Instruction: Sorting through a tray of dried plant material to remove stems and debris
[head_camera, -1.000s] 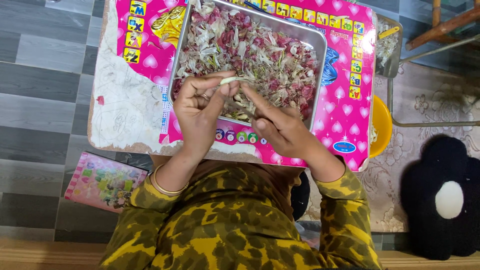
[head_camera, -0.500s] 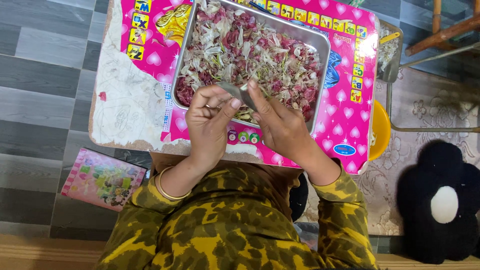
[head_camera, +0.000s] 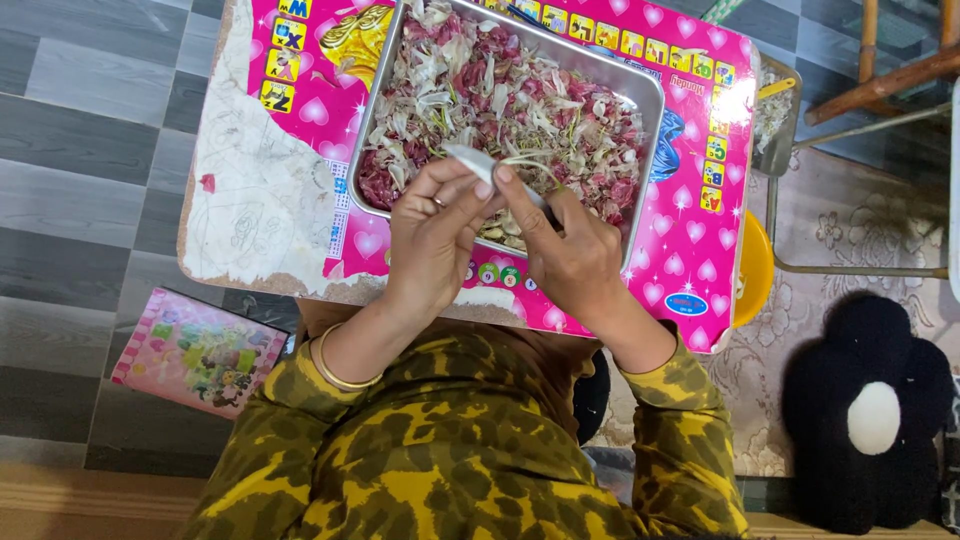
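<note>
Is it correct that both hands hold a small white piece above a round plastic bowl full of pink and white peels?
Not quite: the head view shows a rectangular metal tray, not a round plastic bowl. The left hand and right hand do hold the small white piece above the peels.

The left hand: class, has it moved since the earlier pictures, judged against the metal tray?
Yes. The left hand has shifted up and right along the metal tray, fingertips now over its near rim, pinching a pale clove with the right hand.

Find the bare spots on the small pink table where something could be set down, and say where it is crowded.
Free: the worn whitish patch on the pink table, left of the metal tray, and the narrow pink strip at its right edge. Crowded: the tray, heaped with peelings, and the near edge, where the left hand and right hand pinch a pale piece.
</note>
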